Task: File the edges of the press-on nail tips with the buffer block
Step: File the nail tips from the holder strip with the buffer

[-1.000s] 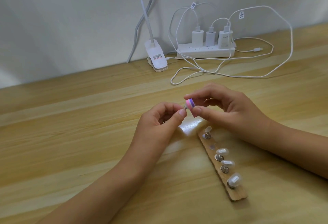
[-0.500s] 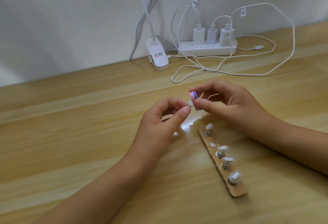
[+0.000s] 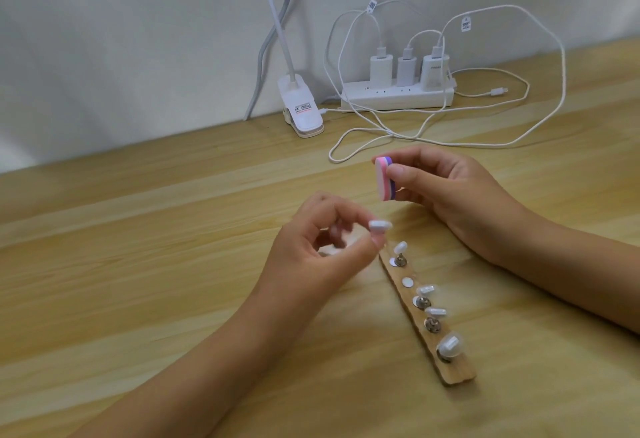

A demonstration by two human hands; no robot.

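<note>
Nearest, on the pale wooden worktop (image 3: 138, 264), lies a narrow wooden holder strip (image 3: 457, 371) carrying four clear press-on nail tips (image 3: 449, 345) on small metal stands. One round silver seat (image 3: 407, 281) along the strip is bare. Just beyond the strip's far end, the left hand (image 3: 311, 247) pinches a fifth clear nail tip (image 3: 380, 226) between thumb and forefinger; its other fingers are curled in and blurred. Farther off, the right hand (image 3: 450, 191) pinches the small pink-and-purple layered buffer block (image 3: 383, 177) between thumb and fingers, well apart from that tip.

Half a second ago block and tip were touching. Now they have parted, the tip lower and nearer the strip, the block raised. I judge filing on this tip is finished or paused, perhaps for a check or a return to the bare seat. Whether its edge is smooth cannot be made out, and any stand beneath it is hidden by the fingers.

Farthest, against the wall, sit a white power strip (image 3: 398, 96) with three chargers, looping white cables (image 3: 540, 125) and a white lamp clip (image 3: 301, 108).
</note>
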